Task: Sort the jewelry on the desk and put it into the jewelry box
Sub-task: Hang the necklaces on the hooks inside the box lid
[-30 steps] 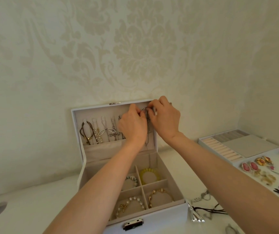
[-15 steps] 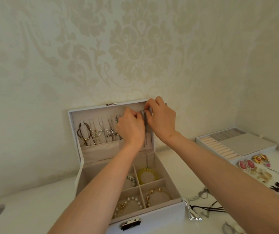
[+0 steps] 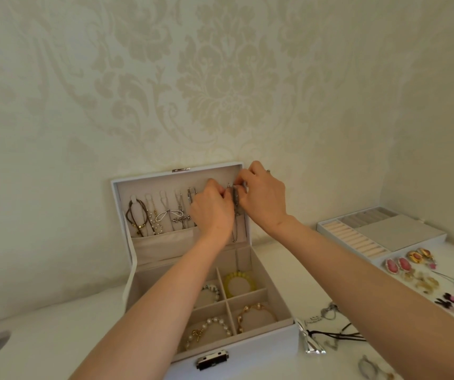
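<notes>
Desk (image 3: pixel 42 338): white. No change in what lies on it over the last 1 s; the view only drifted a little.

Box (image 3: pixel 247 357): at the desk's front edge, about the middle, with the lid (image 3: pixel 149 185) upright against the wall. It hasn't moved.

Tray (image 3: pixel 401 231): at the desk's back right, by the wall, untouched.

Left hand (image 3: pixel 212 212) and right hand (image 3: pixel 264 201): together at the right end of the lid's hook row, same spot as 1 s ago. Fingertips are almost touching, and both pinch the top of the necklace (image 3: pixel 235 229). Only the fingers have shifted slightly, so this is still fine fiddling.

Necklace: its chain hangs straight down the lid's inner face, and the bottom reaches the lid pocket's top edge. It is probably being looped onto the last hook. The fingers hide the hook, so I can't tell if it is seated yet.

Hung necklaces (image 3: pixel 165 215): about 5 on the hooks to the left, unchanged.

Bracelets (image 3: pixel 209 333): 4, 1 per compartment, unchanged.

Cords (image 3: pixel 338 335): loose on the desk just right of the box.

Earrings (image 3: pixel 401 266): near the desk's right edge, in front of the tray.

Task meaning: the hanging step is not finished. The cords and earrings are still unsorted, so the task is roughly mid-way.
</notes>
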### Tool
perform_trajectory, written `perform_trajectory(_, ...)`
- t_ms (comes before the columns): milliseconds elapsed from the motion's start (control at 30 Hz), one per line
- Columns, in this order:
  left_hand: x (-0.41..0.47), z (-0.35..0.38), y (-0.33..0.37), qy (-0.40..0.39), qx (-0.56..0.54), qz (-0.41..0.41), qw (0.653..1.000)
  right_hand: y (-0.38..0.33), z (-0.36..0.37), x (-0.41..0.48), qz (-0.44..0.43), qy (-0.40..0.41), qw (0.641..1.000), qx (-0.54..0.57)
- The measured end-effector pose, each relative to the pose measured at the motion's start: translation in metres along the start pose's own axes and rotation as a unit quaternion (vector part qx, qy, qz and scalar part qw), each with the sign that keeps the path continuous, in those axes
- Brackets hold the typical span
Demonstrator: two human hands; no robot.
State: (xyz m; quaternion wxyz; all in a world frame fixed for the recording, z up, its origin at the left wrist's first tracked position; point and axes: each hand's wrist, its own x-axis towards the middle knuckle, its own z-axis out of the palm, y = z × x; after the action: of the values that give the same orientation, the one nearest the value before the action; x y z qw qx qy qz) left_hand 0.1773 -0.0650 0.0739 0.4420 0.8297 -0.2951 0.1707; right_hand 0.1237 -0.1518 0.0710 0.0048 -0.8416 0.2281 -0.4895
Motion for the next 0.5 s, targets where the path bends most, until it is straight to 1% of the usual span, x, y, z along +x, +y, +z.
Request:
perform_trajectory(67, -0.005, -0.002, -0.003, 0.002, 0.008, 0.035, 0.999, 0.003, -0.002, -0.004, -0.017, 0.006, 1.000, 0.006)
perform_trajectory(167, -0.015, -0.002, -0.011, 0.021, 0.015, 0.091, 0.996, 0.008, -0.006, -0.016, -0.060, 0.052, 0.997, 0.019)
perform_trajectory(267, -0.022, -0.002, -0.024, 0.031, 0.035, 0.130, 0.990, 0.013, -0.008, -0.034, -0.074, 0.069, 0.994, 0.032)
perform_trajectory(333, -0.027, -0.003, -0.031, 0.022, 0.066, 0.149, 0.986, 0.014, -0.007, -0.046, -0.072, 0.051, 0.995, 0.036)
perform_trajectory(433, -0.033, -0.003, -0.037, -0.001, 0.106, 0.165, 0.981, 0.013, -0.002, -0.060, -0.063, 0.001, 0.998, 0.030)
perform_trajectory(500, -0.036, -0.005, -0.039, -0.018, 0.137, 0.172, 0.975, 0.010, -0.003, -0.066, -0.033, -0.076, 0.997, 0.002)
